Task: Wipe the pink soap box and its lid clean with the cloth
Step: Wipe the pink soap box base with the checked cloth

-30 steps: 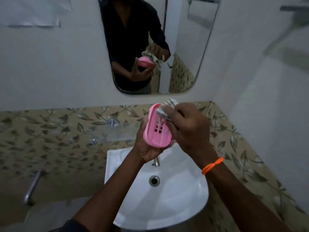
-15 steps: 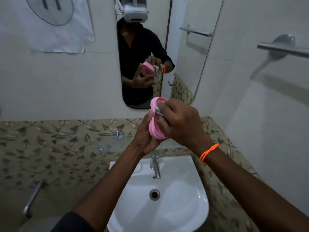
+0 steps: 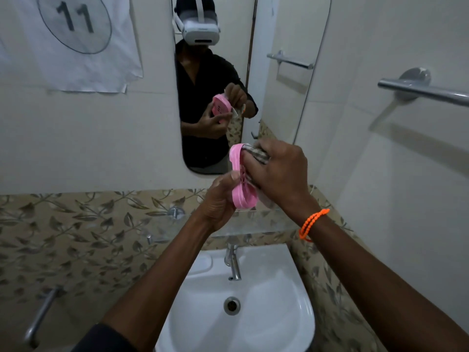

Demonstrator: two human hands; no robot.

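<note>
Counts: two bare hands, one pink soap box piece, one cloth, one white basin, one tap, one mirror, two towel rails (one of them a reflection in the mirror), one paper sheet marked "11".

Pink soap box (image 3: 241, 181): a single oval pink plastic piece, held edge-on and nearly upright, raised above the basin (image 3: 274, 323) and in front of the mirror's (image 3: 279, 97) lower edge. A block of small drain slots shows in its floor; a ribbed rim runs round the edge. Whether this piece is tray or lid, cannot tell. No second pink piece in view apart from the reflection.

Left hand (image 3: 218, 201): fingers closed round the box's lower left side, thumb up against the rim.

Right hand (image 3: 278, 174): fingers curled tight on the cloth (image 3: 257, 153), a bunched grey patterned rag, pressed into the box's hollow side. An orange bead bracelet (image 3: 313, 223) sits on this wrist.

Basin holds nothing; drain open at its centre. Tap (image 3: 233, 262) stands at its back edge. Sheet (image 3: 73, 44) hangs on the wall upper left; metal rail (image 3: 421, 91) on the right wall.
</note>
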